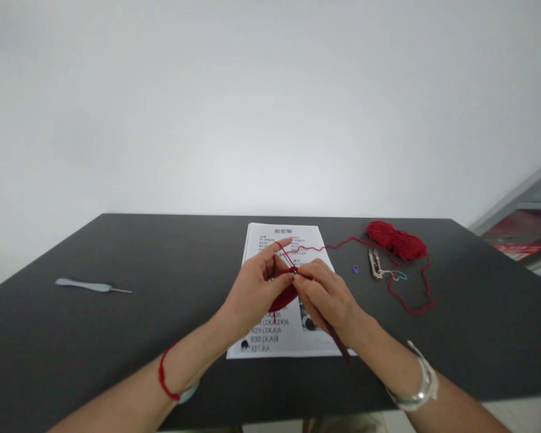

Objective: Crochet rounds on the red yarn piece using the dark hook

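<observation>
Between thumb and fingers, my left hand pinches a piece of red crochet work, with its index finger raised and red yarn looped over it. My right hand grips a dark reddish-brown crochet hook, whose handle slants down to the right below the palm. The hook's tip meets the top edge of the red piece, mostly covered by my fingertips. From my left index finger a strand of yarn runs right to the red yarn skein. Both hands are above a printed pattern sheet.
A second crochet hook with a pale grey handle lies at the left of the dark table. On the right are a small purple stitch marker, small metal snips and a light blue marker. A white wall stands behind.
</observation>
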### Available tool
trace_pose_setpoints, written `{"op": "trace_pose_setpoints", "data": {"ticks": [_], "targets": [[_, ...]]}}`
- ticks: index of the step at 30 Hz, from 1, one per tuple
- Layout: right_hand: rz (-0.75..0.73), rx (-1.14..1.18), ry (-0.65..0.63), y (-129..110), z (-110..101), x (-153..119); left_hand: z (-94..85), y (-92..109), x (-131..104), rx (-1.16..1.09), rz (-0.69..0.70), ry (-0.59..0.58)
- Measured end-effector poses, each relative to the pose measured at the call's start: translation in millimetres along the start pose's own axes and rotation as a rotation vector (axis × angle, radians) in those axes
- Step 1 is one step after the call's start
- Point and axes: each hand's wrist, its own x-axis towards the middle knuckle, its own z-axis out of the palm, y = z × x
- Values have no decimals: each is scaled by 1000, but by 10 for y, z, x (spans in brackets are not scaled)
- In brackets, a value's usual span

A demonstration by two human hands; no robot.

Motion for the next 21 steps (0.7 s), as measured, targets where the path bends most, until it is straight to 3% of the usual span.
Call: {"op": "trace_pose_setpoints", "data": {"ticks": [5,9,15,17,21], "targets": [[-101,-142,-18,-14,10,2,-27,2,43,-205,-185,-31],[14,-189,-16,-85,66,-34,2,4,39,-94,-83,17],[55,60,65,-96,7,-28,-43,10,55,86,69,18],[151,182,115,-102,-28,-14,-68,22,57,117,94,-1],[536,573,264,-104,-54,28,-84,41,42,144,105,-36]]}}
